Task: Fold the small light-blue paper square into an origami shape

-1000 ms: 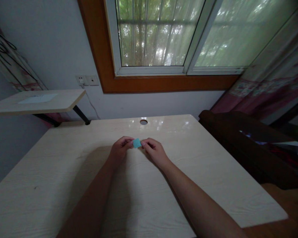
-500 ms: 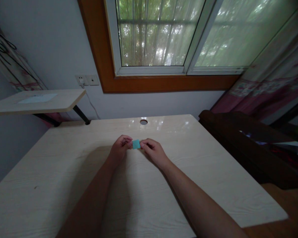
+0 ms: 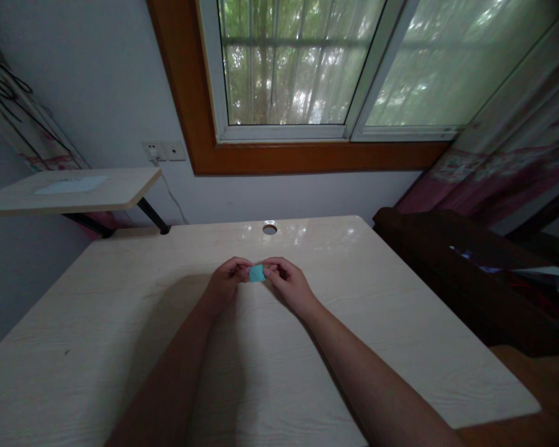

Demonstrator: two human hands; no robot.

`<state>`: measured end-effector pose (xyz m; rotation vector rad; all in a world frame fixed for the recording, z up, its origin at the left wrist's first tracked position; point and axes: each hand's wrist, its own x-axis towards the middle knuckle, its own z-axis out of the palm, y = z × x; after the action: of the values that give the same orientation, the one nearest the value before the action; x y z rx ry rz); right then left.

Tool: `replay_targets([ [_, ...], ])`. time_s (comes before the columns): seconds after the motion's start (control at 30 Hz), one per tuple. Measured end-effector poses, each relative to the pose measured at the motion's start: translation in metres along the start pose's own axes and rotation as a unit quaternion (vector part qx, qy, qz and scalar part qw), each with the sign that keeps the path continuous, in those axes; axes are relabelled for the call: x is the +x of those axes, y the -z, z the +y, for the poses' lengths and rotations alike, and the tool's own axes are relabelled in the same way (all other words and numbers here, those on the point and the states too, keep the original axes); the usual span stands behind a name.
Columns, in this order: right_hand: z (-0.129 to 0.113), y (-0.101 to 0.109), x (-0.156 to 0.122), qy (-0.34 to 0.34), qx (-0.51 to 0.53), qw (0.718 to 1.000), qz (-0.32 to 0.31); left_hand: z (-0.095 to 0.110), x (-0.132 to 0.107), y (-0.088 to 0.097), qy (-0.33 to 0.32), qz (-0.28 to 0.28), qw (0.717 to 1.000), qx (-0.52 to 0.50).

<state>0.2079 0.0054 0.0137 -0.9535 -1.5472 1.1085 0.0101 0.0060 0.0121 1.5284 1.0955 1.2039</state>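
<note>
A small teal square of paper [image 3: 256, 274] is held just above the pale wooden table [image 3: 121, 323], near its middle. My left hand [image 3: 226, 284] pinches the paper's left edge with curled fingers. My right hand [image 3: 289, 284] pinches its right edge, fingers closed over the top. Both forearms reach in from the bottom of the view. Most of the paper is hidden between the fingertips.
A round cable hole [image 3: 269, 229] sits near the table's far edge. A smaller side table [image 3: 74, 189] stands at the left by the wall. Dark wooden furniture [image 3: 470, 279] lies to the right, below a curtain [image 3: 507, 155] and a window.
My two hands have closed in on each other a little, and my right fingers now cover more of the teal paper, which shows smaller than before.
</note>
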Motion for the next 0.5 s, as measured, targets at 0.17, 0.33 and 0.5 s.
replay_targets([
  [0.17, 0.0048, -0.0003, -0.0004, 0.015, -0.017, 1.000, -0.007, -0.0003, -0.0002, 0.0001, 0.001, -0.004, 1.000, -0.003],
  [0.33, 0.0054, 0.0003, -0.0008, 0.059, -0.079, 0.995, -0.007, -0.0008, 0.0001, -0.0010, 0.015, -0.008, 0.999, -0.030],
  [0.5, -0.0029, 0.0021, -0.0006, 0.118, -0.102, 0.987, -0.031, -0.0057, 0.0011, -0.0020, 0.019, -0.007, 0.998, -0.056],
])
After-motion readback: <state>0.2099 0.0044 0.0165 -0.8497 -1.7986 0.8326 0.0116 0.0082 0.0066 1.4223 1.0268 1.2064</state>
